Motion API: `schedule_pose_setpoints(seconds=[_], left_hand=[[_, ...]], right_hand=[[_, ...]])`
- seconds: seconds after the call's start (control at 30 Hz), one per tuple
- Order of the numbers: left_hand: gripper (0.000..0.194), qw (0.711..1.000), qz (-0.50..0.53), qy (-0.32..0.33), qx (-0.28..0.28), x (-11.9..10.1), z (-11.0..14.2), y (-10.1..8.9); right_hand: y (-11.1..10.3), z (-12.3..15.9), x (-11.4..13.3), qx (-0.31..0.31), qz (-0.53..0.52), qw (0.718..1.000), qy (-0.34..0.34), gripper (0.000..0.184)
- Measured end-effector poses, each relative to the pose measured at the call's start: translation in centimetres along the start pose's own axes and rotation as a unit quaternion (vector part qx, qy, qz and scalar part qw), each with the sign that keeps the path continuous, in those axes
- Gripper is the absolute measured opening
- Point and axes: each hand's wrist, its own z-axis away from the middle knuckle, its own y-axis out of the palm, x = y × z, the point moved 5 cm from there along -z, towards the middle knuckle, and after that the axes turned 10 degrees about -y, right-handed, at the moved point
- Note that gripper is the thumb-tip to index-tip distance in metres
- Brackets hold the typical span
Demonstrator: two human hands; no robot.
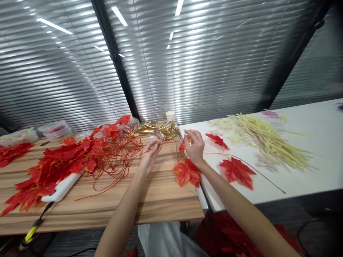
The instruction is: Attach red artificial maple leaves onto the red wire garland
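My left hand (150, 155) is stretched over the wooden table (150, 200), fingers pinched on a thin red wire stem (171, 141) that runs across to my right hand (194, 145). That hand is closed on the stem and a small red maple leaf (182, 145) above the seam between the two tables. A larger red leaf (187, 172) on the same strand lies just below my right wrist. A tangle of red wire stems (118, 157) spreads out to the left of my left hand.
A big heap of red artificial leaves (53, 164) covers a white tray (63, 187) on the left. Gold foil bags (160, 129) and a white cup (170, 115) stand at the back. The white table (308, 178) carries two loose red leaves (237, 171) and yellow stems (268, 139).
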Motion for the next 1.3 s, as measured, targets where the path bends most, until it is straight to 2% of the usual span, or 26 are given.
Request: schedule_pose_setpoints(seconds=[0.1,0.23,0.4,0.53,0.7,0.8,0.9,1.03,1.1,1.2,1.23,1.3], left_hand=[[0.020,1.000,-0.004,0.000,0.000,0.1,0.0,0.1],[0.022,1.000,-0.011,-0.019,0.009,0.2,0.2,0.4],[0.022,0.999,-0.014,-0.043,0.022,0.3,0.7,0.9],[0.019,0.997,-0.021,-0.062,0.030,0.6,0.6,0.9],[0.017,0.984,-0.051,-0.160,0.055,1.7,0.7,0.7],[0.020,0.962,-0.108,-0.237,0.084,2.1,1.2,0.7],[0.026,0.930,-0.212,-0.290,0.082,2.1,1.9,0.5],[0.040,0.882,-0.353,-0.302,0.078,1.2,3.3,1.4],[0.041,0.862,-0.402,-0.291,0.103,0.2,4.7,2.5],[0.040,0.800,-0.485,-0.312,0.161,-1.8,7.7,3.5],[0.040,0.777,-0.523,-0.311,0.161,-2.8,8.7,3.4],[0.040,0.760,-0.590,-0.252,0.100,-5.9,10.0,2.4]], right_hand=[[1.4,0.8,1.9,0.073,-0.086,0.993,-0.017,0.028],[3.4,2.2,1.9,0.166,-0.176,0.970,0.030,0.031],[3.8,2.5,1.1,0.161,-0.183,0.968,0.063,0.017],[3.7,2.2,1.2,0.169,-0.190,0.965,0.054,0.014],[3.9,2.5,1.2,0.185,-0.170,0.967,0.033,0.013],[4.2,3.1,1.0,0.194,-0.143,0.971,0.006,0.014],[4.5,3.9,0.9,0.207,-0.119,0.971,-0.019,0.016],[4.8,4.3,1.0,0.212,-0.114,0.970,-0.033,0.017],[4.9,4.3,1.0,0.213,-0.116,0.969,-0.035,0.017],[4.8,4.2,1.1,0.216,-0.113,0.969,-0.033,0.016],[4.8,4.2,1.1,0.215,-0.112,0.970,-0.032,0.016],[4.8,4.2,1.0,0.215,-0.112,0.970,-0.030,0.016]])
